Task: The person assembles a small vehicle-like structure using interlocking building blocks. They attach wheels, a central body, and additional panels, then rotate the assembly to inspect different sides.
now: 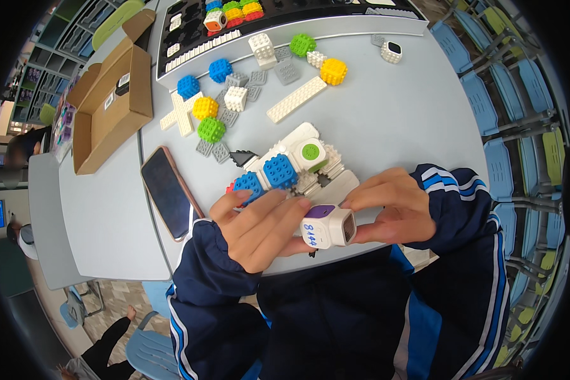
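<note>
Close to the table's near edge, a white block module (328,226) with a purple top panel and blue handwriting is pinched between my two hands. My left hand (259,228) wraps its left side, its fingers lying over the near part of a built model. My right hand (392,206) grips the module's right side with thumb and fingers. The model (301,149) is made of white plates and blocks, with blue studded blocks (279,171) and a white module with a green round top (311,152). Whether the purple-topped module is joined to the model is hidden.
A phone (168,187) lies left. Beyond the model are loose yellow (205,107), green (211,130) and blue blocks (220,69), a long white plate (296,99) and grey plates. A parts tray (297,35) stands at the back, an open cardboard box (117,104) at far left.
</note>
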`<state>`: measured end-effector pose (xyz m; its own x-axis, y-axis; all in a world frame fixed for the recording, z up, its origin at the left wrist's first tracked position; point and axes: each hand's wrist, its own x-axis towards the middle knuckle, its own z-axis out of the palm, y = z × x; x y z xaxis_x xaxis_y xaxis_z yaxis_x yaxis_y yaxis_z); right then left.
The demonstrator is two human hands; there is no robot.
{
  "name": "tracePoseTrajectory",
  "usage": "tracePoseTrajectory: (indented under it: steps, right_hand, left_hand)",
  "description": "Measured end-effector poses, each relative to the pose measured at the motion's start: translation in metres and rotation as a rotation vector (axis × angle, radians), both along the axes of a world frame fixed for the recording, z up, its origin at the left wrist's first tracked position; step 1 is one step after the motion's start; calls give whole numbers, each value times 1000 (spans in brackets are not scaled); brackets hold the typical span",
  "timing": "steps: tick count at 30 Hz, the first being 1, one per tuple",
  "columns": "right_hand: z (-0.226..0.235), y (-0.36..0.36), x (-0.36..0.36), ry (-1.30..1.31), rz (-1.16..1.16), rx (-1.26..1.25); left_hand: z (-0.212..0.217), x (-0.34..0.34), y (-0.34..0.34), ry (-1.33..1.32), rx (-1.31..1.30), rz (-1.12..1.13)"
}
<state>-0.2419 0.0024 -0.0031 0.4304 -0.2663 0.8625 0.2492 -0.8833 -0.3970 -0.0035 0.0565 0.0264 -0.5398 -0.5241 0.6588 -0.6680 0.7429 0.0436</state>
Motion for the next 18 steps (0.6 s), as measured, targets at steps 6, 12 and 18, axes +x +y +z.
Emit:
tracePoseTrajectory:
  steps: [6, 12, 18]
  right_hand:
    - [11, -5, -4, 107, 21, -22]
    - [11, 0, -3, 104, -22, -2]
    - [14, -1, -4, 169, -29, 28]
  left_hand:
    - [1, -2, 1, 0, 39, 24]
    - [1, -4, -1, 15, 33, 19]
    - [3, -4, -3, 13, 89, 7]
